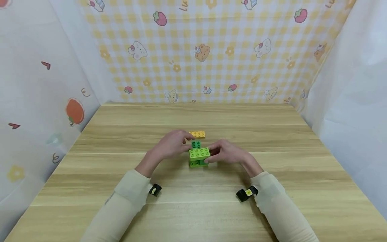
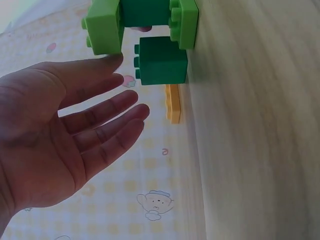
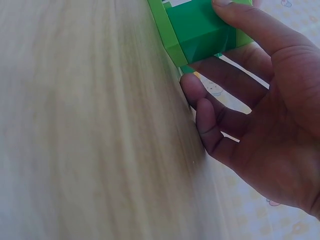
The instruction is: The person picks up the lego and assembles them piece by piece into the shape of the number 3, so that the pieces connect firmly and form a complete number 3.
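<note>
Right hand (image 1: 225,153) grips green block stack (image 1: 199,157) on table (image 1: 193,208); left hand (image 1: 172,145) flat-fingered beside it, holding nothing.

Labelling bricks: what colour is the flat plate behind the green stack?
Yellow-orange flat plate, lying on the table beyond the green stack; clearest in the head view.

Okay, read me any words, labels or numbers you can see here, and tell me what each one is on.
"LU": cut off at the top edge of the checked backdrop.
Upper right of the backdrop: another cut-off bit of lettering, too partial to read.
Light green brick stack, dark green brick, yellow plate: no text visible.
</note>
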### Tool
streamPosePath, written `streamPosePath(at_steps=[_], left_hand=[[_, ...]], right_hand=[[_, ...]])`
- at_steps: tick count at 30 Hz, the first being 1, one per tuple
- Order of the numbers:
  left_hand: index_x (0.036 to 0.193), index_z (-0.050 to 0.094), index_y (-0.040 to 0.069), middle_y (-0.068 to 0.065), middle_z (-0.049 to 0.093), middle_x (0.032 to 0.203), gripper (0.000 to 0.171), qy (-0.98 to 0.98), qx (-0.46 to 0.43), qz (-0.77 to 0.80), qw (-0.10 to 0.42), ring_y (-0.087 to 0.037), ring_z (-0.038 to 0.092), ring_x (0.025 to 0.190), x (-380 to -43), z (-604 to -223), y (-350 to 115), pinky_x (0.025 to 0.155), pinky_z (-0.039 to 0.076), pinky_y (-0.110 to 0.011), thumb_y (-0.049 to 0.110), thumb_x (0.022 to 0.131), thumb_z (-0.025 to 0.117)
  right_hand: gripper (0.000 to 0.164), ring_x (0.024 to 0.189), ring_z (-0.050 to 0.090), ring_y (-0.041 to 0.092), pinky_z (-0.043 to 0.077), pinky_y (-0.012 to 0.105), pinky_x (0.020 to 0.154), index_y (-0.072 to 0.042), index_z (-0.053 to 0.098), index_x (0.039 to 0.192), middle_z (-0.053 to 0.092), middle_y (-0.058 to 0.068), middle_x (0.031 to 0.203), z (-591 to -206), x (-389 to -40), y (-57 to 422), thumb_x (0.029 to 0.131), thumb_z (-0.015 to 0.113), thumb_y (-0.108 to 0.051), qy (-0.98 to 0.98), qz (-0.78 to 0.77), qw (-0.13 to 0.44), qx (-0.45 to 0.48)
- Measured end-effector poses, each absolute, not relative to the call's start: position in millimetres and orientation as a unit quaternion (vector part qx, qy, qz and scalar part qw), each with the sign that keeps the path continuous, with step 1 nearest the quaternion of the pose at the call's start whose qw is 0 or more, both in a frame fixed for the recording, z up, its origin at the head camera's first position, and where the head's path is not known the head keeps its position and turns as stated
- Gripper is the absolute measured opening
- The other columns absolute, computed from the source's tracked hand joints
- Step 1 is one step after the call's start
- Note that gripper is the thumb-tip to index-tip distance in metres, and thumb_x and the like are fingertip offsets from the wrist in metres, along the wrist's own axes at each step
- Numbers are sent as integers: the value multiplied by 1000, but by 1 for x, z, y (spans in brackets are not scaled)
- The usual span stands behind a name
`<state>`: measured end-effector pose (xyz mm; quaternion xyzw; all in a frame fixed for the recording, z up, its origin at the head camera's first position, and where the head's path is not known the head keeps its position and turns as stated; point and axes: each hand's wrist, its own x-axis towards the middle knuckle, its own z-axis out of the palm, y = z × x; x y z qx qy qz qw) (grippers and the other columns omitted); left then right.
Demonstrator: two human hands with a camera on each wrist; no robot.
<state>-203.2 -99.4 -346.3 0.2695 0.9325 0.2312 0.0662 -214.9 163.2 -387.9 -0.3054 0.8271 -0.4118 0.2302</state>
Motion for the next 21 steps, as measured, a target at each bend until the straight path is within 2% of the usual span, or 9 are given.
streamPosePath(at_steps=[9,21], left_hand=[[139,68,4,-14,74,131,45,933,285,200,94,-28,71,117,-222,-349,-98,99,57,-44,24,99,75],[133,73,7,-10,76,125,37,929,294,196,112,-23,71,112,-229,-354,-93,98,57,-41,22,98,76]], right_hand=[[30,93,69,15,52,28,83,-9,79,121,80,2,107,-390,-215,164,94,81,-24,829,-414,231,-299],[28,90,67,13,51,25,80,-10,80,120,80,1,106,-391,-216,163,95,80,-23,826,-412,232,-306]])
